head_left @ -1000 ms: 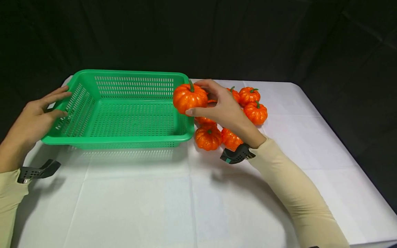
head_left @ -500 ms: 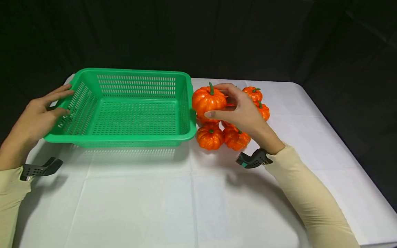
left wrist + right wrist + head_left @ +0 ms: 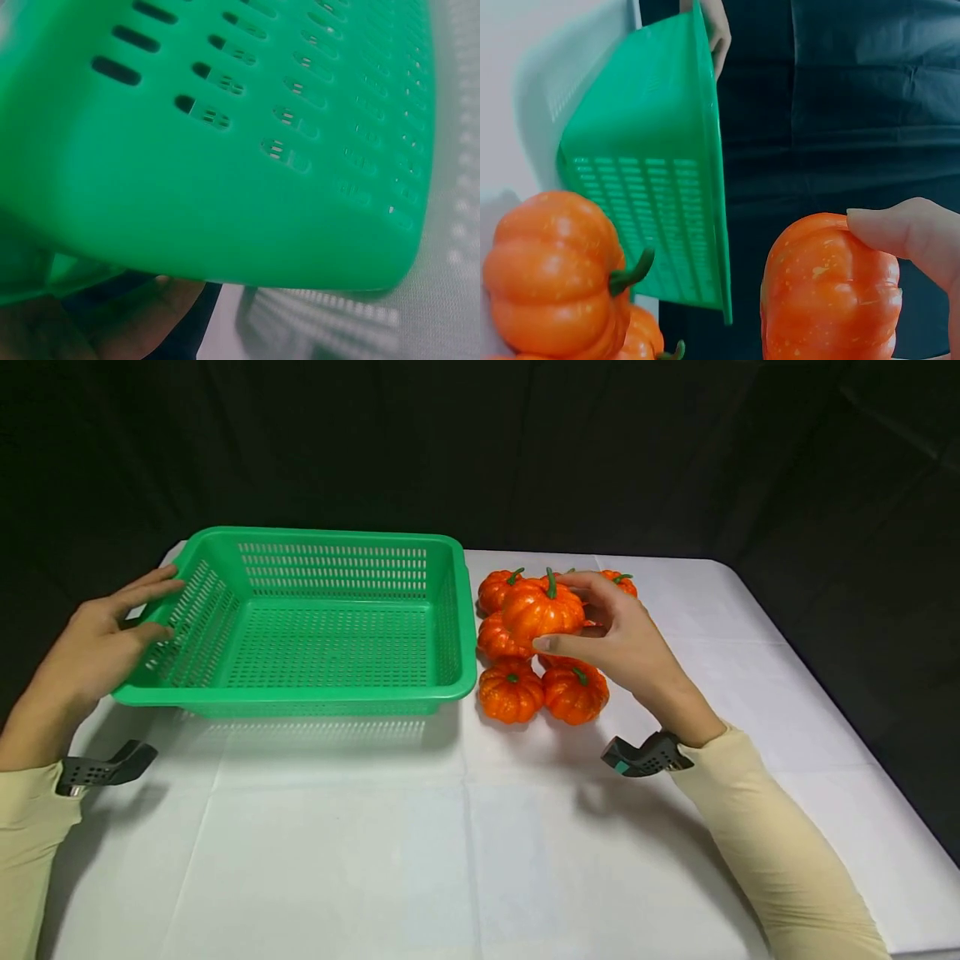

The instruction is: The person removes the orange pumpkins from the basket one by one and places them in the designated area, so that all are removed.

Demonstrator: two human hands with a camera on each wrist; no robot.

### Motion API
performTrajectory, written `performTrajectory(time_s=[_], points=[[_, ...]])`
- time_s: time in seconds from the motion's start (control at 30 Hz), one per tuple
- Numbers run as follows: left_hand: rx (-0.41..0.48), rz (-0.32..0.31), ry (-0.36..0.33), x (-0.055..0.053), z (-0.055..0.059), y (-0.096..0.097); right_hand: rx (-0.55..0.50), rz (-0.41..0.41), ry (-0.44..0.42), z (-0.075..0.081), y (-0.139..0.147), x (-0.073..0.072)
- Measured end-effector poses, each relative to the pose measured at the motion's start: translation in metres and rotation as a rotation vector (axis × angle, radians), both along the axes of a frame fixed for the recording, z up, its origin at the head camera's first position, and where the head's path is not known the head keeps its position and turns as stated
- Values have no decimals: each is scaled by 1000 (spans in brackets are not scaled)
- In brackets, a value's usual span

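A small orange pumpkin [image 3: 542, 610] with a green stem is held in my right hand [image 3: 622, 639], thumb on its near side and fingers behind. It hangs over a group of similar pumpkins [image 3: 512, 692] on the table, right of the basket, and hides some of them. In the right wrist view my thumb presses the held pumpkin [image 3: 829, 289]. My left hand [image 3: 101, 639] grips the left rim of a green plastic basket [image 3: 322, 696]; the left wrist view shows the outer wall [image 3: 187, 202], with part of that hand [image 3: 150, 319] under the rim.
A white cloth covers the table [image 3: 337, 843], with its right edge running diagonally. A black curtain [image 3: 480, 452] hangs behind it. Black wrist cameras [image 3: 108, 766] sit on both wrists. The basket's slotted floor [image 3: 330, 643] shows bare.
My right hand has moved right with the pumpkin, from the basket's right rim to over the pumpkin group. The left hand stays on the basket; the basket shifts slightly right in view.
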State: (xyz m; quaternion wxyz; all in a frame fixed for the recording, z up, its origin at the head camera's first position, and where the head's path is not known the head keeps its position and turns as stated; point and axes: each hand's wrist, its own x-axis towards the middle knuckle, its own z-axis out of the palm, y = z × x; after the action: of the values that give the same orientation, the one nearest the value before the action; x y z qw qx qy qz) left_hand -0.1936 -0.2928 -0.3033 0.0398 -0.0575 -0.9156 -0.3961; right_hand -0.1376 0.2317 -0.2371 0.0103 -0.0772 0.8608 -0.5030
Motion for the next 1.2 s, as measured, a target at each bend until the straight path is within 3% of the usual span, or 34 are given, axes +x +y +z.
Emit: performTrajectory(time_s=[0.53,0.77,1.2], points=[[-7,-1,-15,-1,-1,1,32,-84,-19,2,34,11],[-9,2,-12,-1,0,-1,2,-91,-2,-6,50,15],[-5,0,-12,0,1,0,86,-185,-58,-17,75,22]])
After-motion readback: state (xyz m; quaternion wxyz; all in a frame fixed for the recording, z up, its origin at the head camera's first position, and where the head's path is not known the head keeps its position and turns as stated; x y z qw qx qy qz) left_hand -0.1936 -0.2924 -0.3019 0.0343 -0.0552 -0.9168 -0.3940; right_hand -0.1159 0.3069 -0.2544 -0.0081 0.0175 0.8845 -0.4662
